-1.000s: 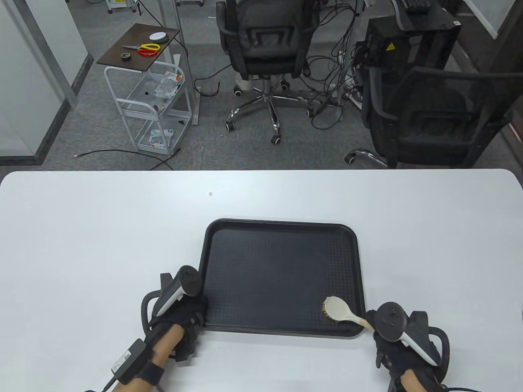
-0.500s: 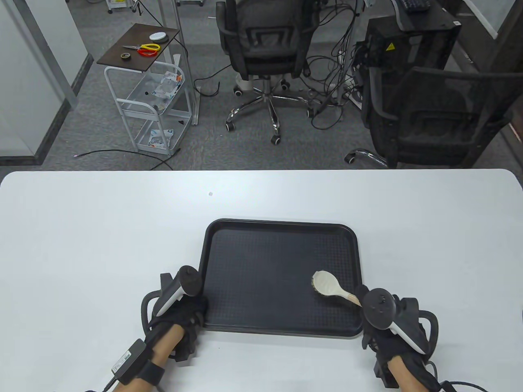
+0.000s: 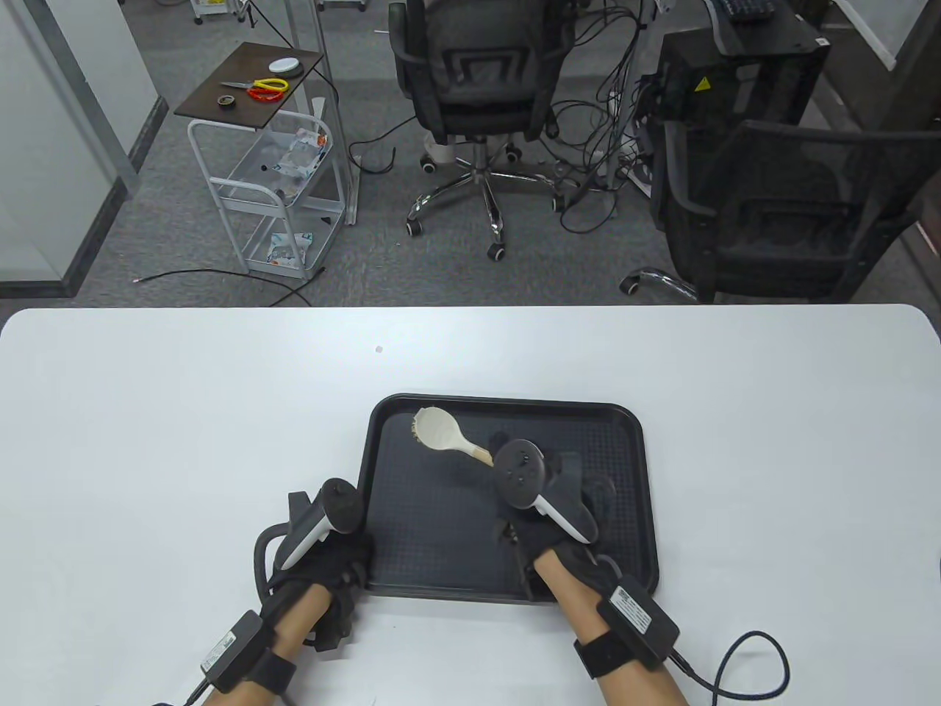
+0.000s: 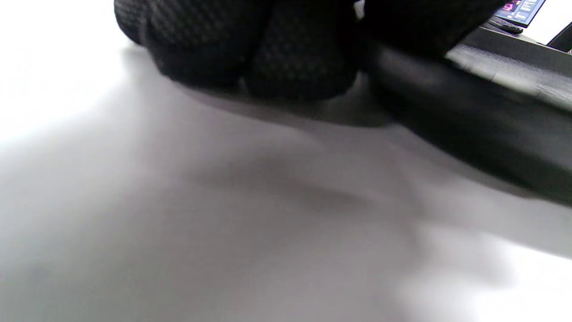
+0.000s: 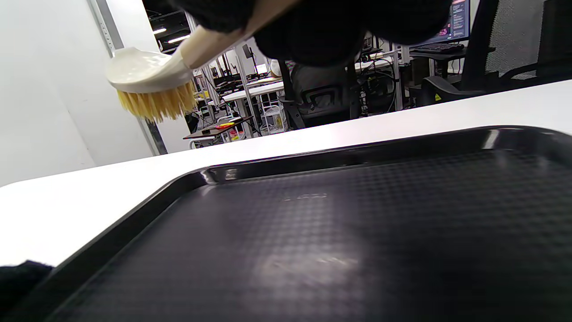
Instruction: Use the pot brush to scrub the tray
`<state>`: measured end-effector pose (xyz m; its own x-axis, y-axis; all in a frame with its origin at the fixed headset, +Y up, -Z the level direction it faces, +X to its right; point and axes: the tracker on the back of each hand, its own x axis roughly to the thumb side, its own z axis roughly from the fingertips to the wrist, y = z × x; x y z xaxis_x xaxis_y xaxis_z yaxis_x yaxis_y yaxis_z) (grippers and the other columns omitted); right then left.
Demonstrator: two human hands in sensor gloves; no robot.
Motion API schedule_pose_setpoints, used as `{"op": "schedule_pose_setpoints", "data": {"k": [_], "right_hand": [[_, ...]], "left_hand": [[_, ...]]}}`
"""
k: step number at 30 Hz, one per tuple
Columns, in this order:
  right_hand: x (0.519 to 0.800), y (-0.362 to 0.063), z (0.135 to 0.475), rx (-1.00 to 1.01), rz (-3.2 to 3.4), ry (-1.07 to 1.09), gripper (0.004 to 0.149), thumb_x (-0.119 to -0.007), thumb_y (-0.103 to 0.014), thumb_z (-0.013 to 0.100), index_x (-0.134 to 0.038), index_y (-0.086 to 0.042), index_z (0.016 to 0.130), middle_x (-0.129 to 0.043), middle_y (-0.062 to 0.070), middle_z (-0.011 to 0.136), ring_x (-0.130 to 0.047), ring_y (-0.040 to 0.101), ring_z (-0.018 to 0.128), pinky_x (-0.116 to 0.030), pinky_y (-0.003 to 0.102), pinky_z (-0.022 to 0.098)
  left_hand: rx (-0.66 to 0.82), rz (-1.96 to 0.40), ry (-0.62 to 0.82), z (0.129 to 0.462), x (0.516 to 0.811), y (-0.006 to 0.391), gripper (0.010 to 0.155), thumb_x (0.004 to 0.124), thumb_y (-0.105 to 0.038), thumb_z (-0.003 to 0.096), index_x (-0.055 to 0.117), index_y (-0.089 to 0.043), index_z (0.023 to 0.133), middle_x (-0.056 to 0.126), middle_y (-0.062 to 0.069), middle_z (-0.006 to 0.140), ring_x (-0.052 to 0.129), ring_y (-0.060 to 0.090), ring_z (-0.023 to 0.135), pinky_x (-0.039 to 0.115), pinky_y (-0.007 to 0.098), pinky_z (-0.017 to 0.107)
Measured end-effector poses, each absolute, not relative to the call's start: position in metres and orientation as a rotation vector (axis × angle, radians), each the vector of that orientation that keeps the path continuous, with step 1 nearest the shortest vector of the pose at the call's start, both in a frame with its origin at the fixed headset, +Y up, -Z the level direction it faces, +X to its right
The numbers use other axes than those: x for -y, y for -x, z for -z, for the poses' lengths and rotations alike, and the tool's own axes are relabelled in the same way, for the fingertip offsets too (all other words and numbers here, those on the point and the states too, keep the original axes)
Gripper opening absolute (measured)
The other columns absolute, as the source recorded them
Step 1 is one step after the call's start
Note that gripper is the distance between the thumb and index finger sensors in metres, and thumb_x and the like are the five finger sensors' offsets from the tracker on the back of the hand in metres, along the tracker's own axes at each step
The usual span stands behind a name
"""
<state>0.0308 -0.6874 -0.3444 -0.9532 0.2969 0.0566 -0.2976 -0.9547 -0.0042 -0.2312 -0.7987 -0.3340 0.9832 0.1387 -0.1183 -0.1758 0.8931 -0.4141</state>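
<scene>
White surface (image 3: 147,412) carries the black tray (image 3: 647,471), set toward the near edge, office chairs and cabling on the floor behind

Hands: left hand (image 3: 338,566) sits at the tray's near-left corner, fingers on or against the rim; looks like a hold-down, but whether it grips or just presses I cannot tell. Right hand (image 3: 559,507) is closed round the handle of the pot brush (image 3: 441,432), hand over mid-tray, brush head near the far-left corner

Risks:
- brush looks lifted off the tray, so a stroke from this height would clean nothing; it needs to come down before sweeping
- head is close to the far rim: coming down there, bristles could catch the raised lip or run out onto the surface
- only one corner of the tray is steadied; a hard push toward the far right could pivot or skate it on the smooth top
- grip is well back on the handle, so heavy downward pressure may roll the head

Views:
- right wrist view shows yellow bristles (image 5: 154,105) hanging clear above the tray's textured floor, plus a dull smear mid-tray; from above the brush only shows as a pale oval, height unreadable
- table view gives the layout of both hands, which neither wrist view does
- left wrist view is blurred: gloved fingers (image 4: 290,58) down beside a dark edge, probably the rim
</scene>
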Motion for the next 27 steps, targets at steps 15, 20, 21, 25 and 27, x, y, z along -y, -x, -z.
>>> {"op": "schedule_pose_setpoints", "data": {"k": [15,20,21,25,27], "right_hand": [[0.761,0.021,0.401,-0.226,-2.908,0.048,0.055,-0.074,-0.029,0.050,-0.060,-0.032,0.103,-0.069,0.005,0.100,-0.084,0.023,0.077,-0.077,0.044,0.056],[0.768,-0.025,0.402,-0.207,-2.913,0.153,0.053,-0.075,-0.030,0.048,-0.065,-0.034,0.100,-0.074,0.005,0.096,-0.088,0.023,0.072,-0.080,0.044,0.052],[0.766,-0.041,0.401,-0.203,-2.906,0.187,0.052,-0.075,-0.029,0.048,-0.066,-0.033,0.100,-0.075,0.006,0.096,-0.088,0.024,0.072,-0.080,0.045,0.052],[0.761,-0.100,0.391,-0.205,-2.906,0.329,0.052,-0.077,-0.027,0.048,-0.068,-0.032,0.099,-0.076,0.008,0.095,-0.088,0.026,0.071,-0.080,0.046,0.051],[0.761,-0.132,0.385,-0.202,-2.904,0.404,0.052,-0.077,-0.027,0.048,-0.068,-0.033,0.098,-0.076,0.008,0.095,-0.088,0.026,0.071,-0.080,0.047,0.051]], "left_hand": [[-0.083,-0.171,0.440,0.334,0.799,0.232,0.076,0.074,-0.050,0.0450,0.043,-0.014,0.104,0.090,-0.002,0.044,0.090,0.020,0.038,0.065,0.048,0.062],[-0.084,-0.169,0.439,0.334,0.799,0.232,0.076,0.074,-0.050,0.0449,0.043,-0.014,0.104,0.090,-0.002,0.044,0.090,0.020,0.038,0.065,0.047,0.062],[-0.085,-0.168,0.438,0.334,0.799,0.232,0.076,0.074,-0.050,0.0449,0.043,-0.014,0.104,0.090,-0.002,0.044,0.090,0.020,0.038,0.065,0.048,0.062],[-0.085,-0.169,0.439,0.334,0.799,0.232,0.076,0.074,-0.050,0.0449,0.043,-0.014,0.104,0.090,-0.002,0.044,0.090,0.020,0.038,0.065,0.048,0.062],[-0.085,-0.167,0.438,0.334,0.799,0.232,0.076,0.074,-0.050,0.0449,0.043,-0.014,0.104,0.090,-0.002,0.044,0.090,0.020,0.038,0.065,0.048,0.062]]}}
